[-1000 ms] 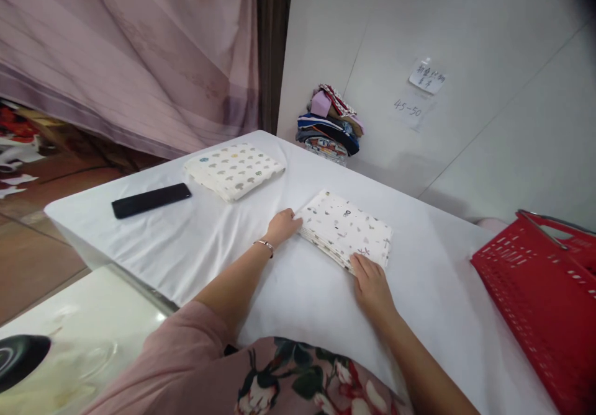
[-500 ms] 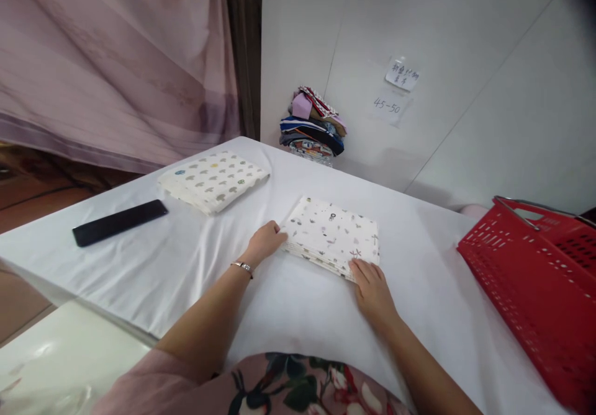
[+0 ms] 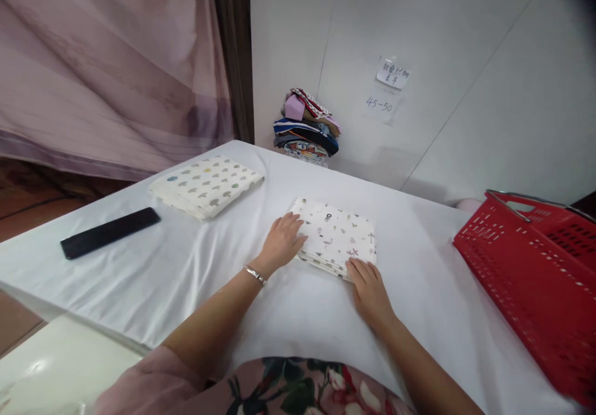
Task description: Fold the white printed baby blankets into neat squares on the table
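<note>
A pale grey panelled wall (image 3: pixel 456 55) rises behind a broad table (image 3: pixel 419 303) draped in smooth white cloth. A draped mauve-pink fabric curtain (image 3: pixel 116 61) hangs beyond the table's far left side. On the table's right end sits a red perforated plastic basket (image 3: pixel 526 278) with thin metal handles. Past the table's far edge, against the wall, rises a stack of multicoloured folded fabrics (image 3: pixel 307 129). Toward the table's far left corner lies a folded off-white cloth with grey mushroom-like prints (image 3: pixel 209 185). Near the table's middle lies a folded white cloth with small scattered motifs (image 3: pixel 338 232), its layers showing along the near side. A flat, glossy black oblong (image 3: pixel 110 232) rests by the table's left edge.

The left hand (image 3: pixel 280 238), over the table's middle, is unclenched, fingers extended onto that white cloth's left edge. The right hand (image 3: pixel 372 294), also there, lays its fingers on the cloth's near right corner; whether it pinches the layers cannot be told, its thumb being hidden. A silvery metal bracelet (image 3: pixel 254 275) circles the left wrist above the table.
</note>
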The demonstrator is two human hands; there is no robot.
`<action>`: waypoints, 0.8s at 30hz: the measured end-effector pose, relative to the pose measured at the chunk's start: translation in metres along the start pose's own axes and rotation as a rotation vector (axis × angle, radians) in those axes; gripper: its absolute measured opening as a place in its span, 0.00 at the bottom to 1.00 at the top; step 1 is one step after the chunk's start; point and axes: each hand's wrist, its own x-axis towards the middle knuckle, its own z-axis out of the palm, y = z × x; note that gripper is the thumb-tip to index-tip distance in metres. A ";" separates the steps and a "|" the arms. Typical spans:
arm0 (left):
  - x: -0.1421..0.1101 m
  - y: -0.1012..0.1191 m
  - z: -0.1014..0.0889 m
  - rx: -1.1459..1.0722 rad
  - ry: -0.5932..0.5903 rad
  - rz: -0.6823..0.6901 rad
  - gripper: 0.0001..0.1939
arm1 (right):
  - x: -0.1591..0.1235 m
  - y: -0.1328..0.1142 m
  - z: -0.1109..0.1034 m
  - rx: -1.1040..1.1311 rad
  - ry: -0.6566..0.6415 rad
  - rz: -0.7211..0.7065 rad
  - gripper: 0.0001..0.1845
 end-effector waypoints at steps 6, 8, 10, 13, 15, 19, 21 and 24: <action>-0.002 -0.003 0.020 0.026 -0.165 -0.048 0.22 | -0.001 -0.002 0.000 0.016 -0.024 0.016 0.33; -0.004 -0.004 0.019 0.025 -0.190 -0.058 0.23 | -0.001 -0.001 -0.003 0.062 -0.047 0.030 0.33; -0.004 -0.003 0.016 0.012 -0.224 -0.067 0.23 | 0.001 0.000 -0.010 0.141 -0.084 0.049 0.31; 0.005 0.000 0.008 -0.008 -0.282 -0.090 0.23 | 0.012 0.005 -0.023 0.286 -0.122 0.111 0.24; 0.016 0.004 0.003 -0.012 -0.286 -0.102 0.24 | 0.026 0.007 -0.031 0.353 -0.085 0.148 0.21; 0.036 0.007 0.004 0.011 -0.237 -0.066 0.26 | 0.060 0.014 -0.030 0.367 0.025 0.172 0.21; 0.039 0.002 0.011 0.013 -0.263 -0.078 0.27 | 0.072 0.018 -0.021 0.310 -0.048 0.208 0.23; 0.036 -0.009 0.024 -0.018 -0.304 -0.115 0.28 | 0.077 0.026 -0.004 0.223 -0.245 0.255 0.26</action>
